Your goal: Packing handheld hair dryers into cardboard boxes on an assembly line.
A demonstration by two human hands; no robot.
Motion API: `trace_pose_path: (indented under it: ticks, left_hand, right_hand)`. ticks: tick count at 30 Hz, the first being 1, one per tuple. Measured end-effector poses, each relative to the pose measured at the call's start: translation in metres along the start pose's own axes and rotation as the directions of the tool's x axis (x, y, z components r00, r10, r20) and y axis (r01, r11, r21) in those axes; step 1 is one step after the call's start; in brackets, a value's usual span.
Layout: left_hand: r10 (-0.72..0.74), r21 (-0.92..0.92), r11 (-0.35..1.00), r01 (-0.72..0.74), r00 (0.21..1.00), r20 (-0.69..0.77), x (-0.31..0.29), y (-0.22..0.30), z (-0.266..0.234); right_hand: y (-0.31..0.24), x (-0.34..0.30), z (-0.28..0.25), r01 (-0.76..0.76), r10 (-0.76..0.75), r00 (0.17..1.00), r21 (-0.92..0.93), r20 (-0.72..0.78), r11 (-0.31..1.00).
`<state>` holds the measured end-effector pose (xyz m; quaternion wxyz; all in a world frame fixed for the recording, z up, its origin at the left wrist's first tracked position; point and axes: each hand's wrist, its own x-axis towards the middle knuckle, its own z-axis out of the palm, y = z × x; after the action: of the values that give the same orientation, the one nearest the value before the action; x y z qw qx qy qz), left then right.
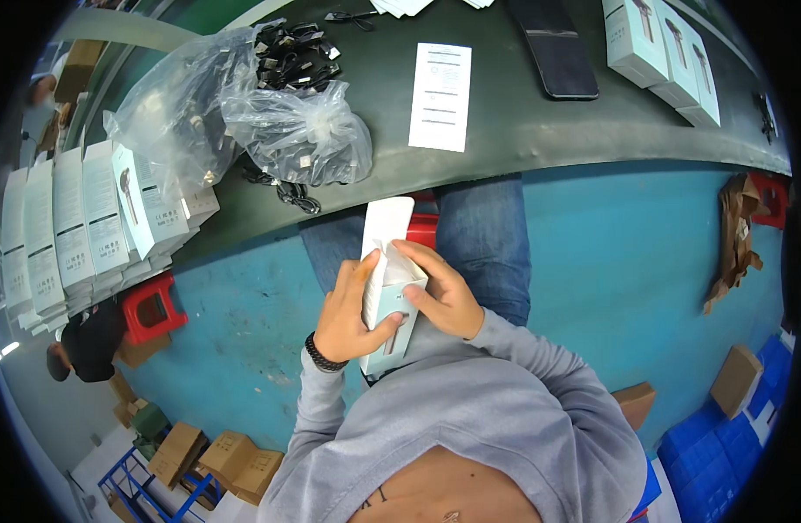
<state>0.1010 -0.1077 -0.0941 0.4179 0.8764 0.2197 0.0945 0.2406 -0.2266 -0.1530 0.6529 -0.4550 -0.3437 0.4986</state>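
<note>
A slim pale-green and white cardboard box (389,301) stands tilted over my lap, its top open and its white flap (387,220) raised away from me. My left hand (350,315) grips the box's left side, thumb across the near face. On the opposite side, my right hand (446,295) holds the upper rim, with fingertips at the opening and thumb on the near face. Between the hands, thin white material (399,272), paper or a bag, shows in the mouth of the box. What lies deeper inside is hidden.
On the dark table lie a white printed leaflet (440,98), a black phone (553,52) and clear plastic bags (309,131) with black cables. Similar boxes are stacked at the left (91,209) and the far right (662,52). A red stool (152,309) stands left.
</note>
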Motion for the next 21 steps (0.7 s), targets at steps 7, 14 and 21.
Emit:
trace_pose_path:
  ticks: [7, 14, 21]
  left_hand:
    - [-0.149, -0.092, 0.981, 0.168, 0.971, 0.187, 0.005, 0.007, -0.012]
    - [0.039, -0.208, 0.976, -0.063, 0.993, -0.115, -0.001, -0.005, 0.007]
    - [0.144, -0.275, 0.945, -0.179, 0.979, -0.143, -0.012, 0.016, -0.013]
  right_hand:
    - [0.005, -0.004, 0.009, 0.062, -0.031, 0.987, 0.196, -0.16, 0.979]
    - [-0.015, 0.002, 0.004, 0.097, -0.104, 0.994, -0.207, -0.023, 0.973]
    - [-0.029, 0.005, -0.009, 0.389, -0.366, 0.921, -0.303, 0.131, 0.87]
